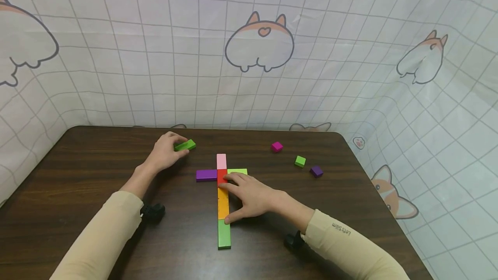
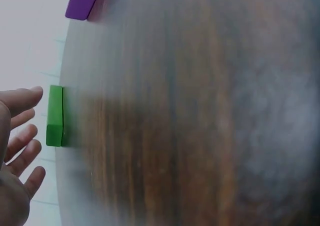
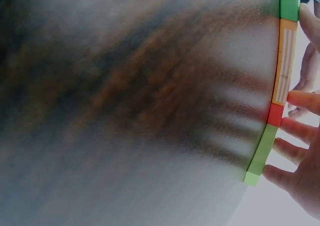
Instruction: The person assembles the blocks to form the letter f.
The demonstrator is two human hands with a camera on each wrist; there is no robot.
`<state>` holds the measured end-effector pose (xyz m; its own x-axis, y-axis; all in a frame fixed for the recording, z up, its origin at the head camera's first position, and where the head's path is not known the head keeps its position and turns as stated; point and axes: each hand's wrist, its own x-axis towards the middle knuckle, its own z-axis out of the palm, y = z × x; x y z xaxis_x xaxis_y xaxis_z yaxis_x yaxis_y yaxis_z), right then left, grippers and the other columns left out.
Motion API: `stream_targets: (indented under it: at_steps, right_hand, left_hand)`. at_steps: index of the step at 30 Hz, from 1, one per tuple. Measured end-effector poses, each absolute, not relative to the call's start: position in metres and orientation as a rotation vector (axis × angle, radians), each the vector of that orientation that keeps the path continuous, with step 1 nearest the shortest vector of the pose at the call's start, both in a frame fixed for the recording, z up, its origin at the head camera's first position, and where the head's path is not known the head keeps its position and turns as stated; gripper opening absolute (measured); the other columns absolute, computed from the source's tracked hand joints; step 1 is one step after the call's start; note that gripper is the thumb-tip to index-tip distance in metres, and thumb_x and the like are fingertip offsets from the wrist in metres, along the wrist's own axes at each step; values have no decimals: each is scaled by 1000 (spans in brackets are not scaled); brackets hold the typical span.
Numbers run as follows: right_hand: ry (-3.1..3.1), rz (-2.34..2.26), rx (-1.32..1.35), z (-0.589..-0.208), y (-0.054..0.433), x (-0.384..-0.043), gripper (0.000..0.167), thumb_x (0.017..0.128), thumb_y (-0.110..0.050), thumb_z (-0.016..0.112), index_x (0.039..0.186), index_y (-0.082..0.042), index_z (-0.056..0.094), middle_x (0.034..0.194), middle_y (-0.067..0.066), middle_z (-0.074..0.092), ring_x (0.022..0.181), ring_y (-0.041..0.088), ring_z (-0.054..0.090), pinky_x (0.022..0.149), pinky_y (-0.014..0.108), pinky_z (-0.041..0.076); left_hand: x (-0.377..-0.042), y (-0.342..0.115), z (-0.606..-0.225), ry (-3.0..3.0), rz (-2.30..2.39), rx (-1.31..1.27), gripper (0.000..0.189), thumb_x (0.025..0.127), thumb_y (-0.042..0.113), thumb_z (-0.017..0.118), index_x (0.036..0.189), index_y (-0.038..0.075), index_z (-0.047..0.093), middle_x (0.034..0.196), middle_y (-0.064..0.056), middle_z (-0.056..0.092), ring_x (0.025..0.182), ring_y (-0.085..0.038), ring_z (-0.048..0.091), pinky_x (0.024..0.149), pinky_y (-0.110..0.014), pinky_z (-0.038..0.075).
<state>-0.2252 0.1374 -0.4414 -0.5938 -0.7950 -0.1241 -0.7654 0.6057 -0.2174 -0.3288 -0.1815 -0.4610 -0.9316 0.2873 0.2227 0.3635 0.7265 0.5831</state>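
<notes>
A big white cloth (image 1: 155, 59) with dog pictures hangs behind the brown table (image 1: 175, 237); its top is cut off. Both pale sleeves (image 1: 101, 232) run out of sight at the bottom. In the middle of the table, a long line of blocks (image 1: 223, 198) points straight toward the cloth: green block (image 1: 224, 234) nearest, then orange block (image 1: 223, 209), red block (image 1: 221, 175) and pink block (image 1: 221, 161). A purple block (image 1: 206, 175) sticks out left. A light green block (image 1: 238, 171) sticks out right, partly hidden by the right hand (image 1: 253, 195). That hand is spread wide along the line, gripping nothing; I can't tell whether every fingertip touches. The left hand (image 1: 163, 151), fingers loosely bent and apart, is beside a bright green block (image 1: 187, 144) near the far edge, not gripping it. That block slants away to the right, one end hidden. A pink cube (image 1: 277, 147), green cube (image 1: 300, 161) and dark purple cube (image 1: 317, 171) sit farther right.
</notes>
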Motion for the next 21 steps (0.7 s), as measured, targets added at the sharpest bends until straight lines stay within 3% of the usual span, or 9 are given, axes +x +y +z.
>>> stream_targets:
  at_steps: [9,21]
  right_hand:
    - [2617,-215,-1278,-439,137,-225,95,86,-71,68,159,-17,39,161,9,33,148,27,29,119,47,28]
    - [2620,-200,-1282,-441,137,-225,96,86,-71,67,160,-18,38,161,9,33,149,27,29,119,46,27]
  left_hand:
    - [-332,-187,-458,-2856,-972,-480,49,95,21,76,132,-7,62,130,-29,54,118,-47,52,102,-65,35]
    - [-339,-186,-462,-2924,-990,-436,45,96,21,74,126,-11,64,118,-26,64,102,-37,59,87,-52,48]
